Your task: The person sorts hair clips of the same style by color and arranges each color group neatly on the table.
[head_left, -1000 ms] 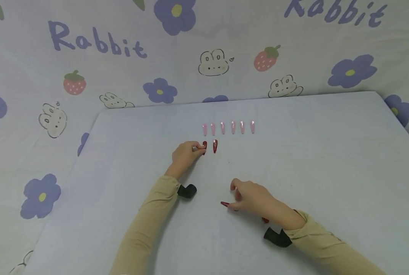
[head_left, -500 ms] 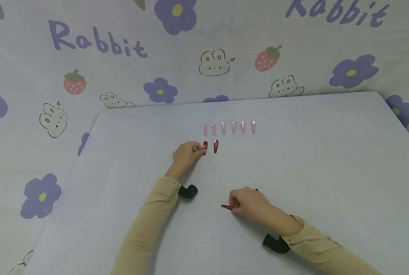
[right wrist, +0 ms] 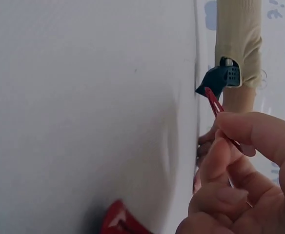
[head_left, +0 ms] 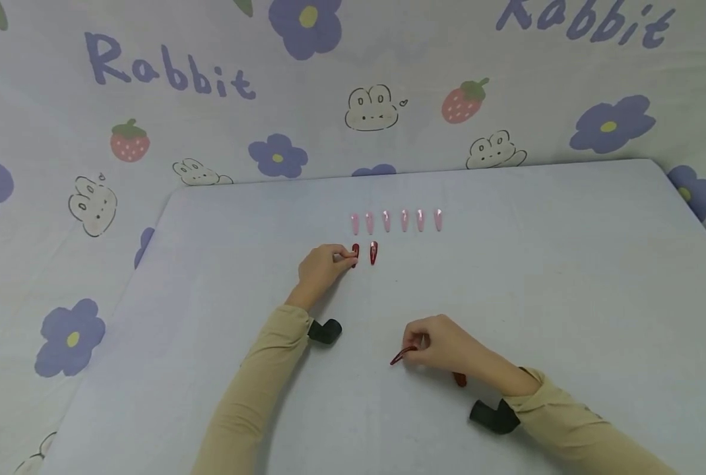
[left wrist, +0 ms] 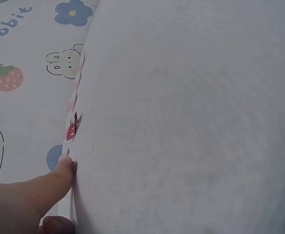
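My right hand [head_left: 439,343] pinches a dark red snap hair clip [head_left: 403,355] between thumb and fingertips, its narrow end pointing left. In the right wrist view this held clip [right wrist: 214,104] is seen raised off the white tabletop. Farther back, my left hand [head_left: 320,269] has thumb and index finger on another red hair clip [head_left: 355,251] lying on the table, partly hidden by the fingertips. Just right of it lies a second red clip [head_left: 373,253]. One more red clip [head_left: 460,379] lies beside my right wrist, also visible as a red clip [right wrist: 120,219] in the right wrist view.
Several pink hair clips [head_left: 404,220] lie in a row behind the red ones. The white table [head_left: 567,264] reaches back to a printed cloth [head_left: 305,99] with flowers and rabbits. Dark camera mounts [head_left: 325,331] stick out from both wrists.
My right hand has closed its fingers on the red hair clip, lifted it and shifted slightly right. The red clip near the right wrist shows again. My left hand has stayed put.
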The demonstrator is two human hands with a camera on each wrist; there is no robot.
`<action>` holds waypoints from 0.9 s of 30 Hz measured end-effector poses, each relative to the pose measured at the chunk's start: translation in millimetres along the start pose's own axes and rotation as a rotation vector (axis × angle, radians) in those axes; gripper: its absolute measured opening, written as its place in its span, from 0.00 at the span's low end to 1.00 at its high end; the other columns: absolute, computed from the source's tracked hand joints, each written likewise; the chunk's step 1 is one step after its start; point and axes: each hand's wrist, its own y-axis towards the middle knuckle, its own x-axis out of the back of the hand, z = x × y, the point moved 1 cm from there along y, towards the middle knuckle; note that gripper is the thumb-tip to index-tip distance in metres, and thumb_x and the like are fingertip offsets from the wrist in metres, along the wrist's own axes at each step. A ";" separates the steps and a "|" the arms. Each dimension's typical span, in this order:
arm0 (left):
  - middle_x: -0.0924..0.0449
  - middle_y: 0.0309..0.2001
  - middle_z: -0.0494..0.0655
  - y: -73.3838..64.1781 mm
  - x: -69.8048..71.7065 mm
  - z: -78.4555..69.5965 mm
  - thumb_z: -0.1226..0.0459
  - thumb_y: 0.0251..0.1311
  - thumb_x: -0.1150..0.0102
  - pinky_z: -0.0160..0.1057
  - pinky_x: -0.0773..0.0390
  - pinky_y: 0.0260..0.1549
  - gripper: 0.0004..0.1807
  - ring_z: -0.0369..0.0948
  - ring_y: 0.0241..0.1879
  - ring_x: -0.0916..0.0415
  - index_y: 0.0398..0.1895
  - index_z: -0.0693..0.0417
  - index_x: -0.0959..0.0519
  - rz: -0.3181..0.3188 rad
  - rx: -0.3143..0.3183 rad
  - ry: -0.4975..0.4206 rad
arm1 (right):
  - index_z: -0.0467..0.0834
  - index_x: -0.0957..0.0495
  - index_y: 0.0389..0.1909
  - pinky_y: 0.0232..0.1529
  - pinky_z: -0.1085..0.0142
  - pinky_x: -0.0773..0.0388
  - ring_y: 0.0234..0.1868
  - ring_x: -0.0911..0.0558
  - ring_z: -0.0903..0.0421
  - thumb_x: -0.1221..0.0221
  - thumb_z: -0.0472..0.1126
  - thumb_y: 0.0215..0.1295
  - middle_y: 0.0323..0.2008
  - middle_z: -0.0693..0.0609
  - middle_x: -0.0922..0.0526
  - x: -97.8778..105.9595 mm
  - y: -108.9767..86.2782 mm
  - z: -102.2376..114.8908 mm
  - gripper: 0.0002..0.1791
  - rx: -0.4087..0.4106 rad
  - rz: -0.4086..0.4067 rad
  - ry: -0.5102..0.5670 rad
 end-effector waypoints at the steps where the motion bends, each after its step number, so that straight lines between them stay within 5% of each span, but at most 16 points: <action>1: 0.22 0.22 0.38 0.0 0.0 -0.1 0.51 0.53 0.40 0.34 0.41 0.16 0.10 0.37 0.20 0.39 0.30 0.44 0.18 -0.001 -0.002 0.000 | 0.47 0.25 0.21 0.20 0.70 0.33 0.16 0.33 0.65 0.40 0.30 0.48 0.18 0.61 0.29 0.8 0.3 -1.2 0.08 -0.001 -0.003 0.002; 7: 0.23 0.21 0.38 -0.4 -0.1 -0.1 0.51 0.52 0.40 0.34 0.41 0.16 0.09 0.37 0.20 0.40 0.30 0.44 0.18 -0.010 -0.001 -0.007 | 0.45 0.30 0.21 0.19 0.70 0.35 0.17 0.33 0.63 0.43 0.27 0.47 0.19 0.58 0.29 8.3 0.7 -5.0 0.10 -0.017 -0.035 0.062; 18: 0.22 0.21 0.37 1.3 -1.1 -2.2 0.51 0.52 0.40 0.34 0.41 0.17 0.09 0.37 0.21 0.38 0.29 0.43 0.18 0.000 0.003 -0.016 | 0.41 0.25 0.24 0.22 0.68 0.34 0.23 0.31 0.58 0.40 0.31 0.50 0.20 0.56 0.27 24.2 6.4 -14.3 0.04 -0.106 -0.052 0.077; 27: 0.21 0.24 0.38 1.7 -1.6 -0.5 0.50 0.52 0.40 0.34 0.41 0.16 0.09 0.37 0.22 0.37 0.30 0.43 0.18 -0.003 0.011 0.002 | 0.39 0.23 0.23 0.21 0.68 0.40 0.20 0.35 0.58 0.38 0.36 0.53 0.17 0.50 0.25 41.0 43.1 -31.8 0.05 -0.186 -0.095 0.135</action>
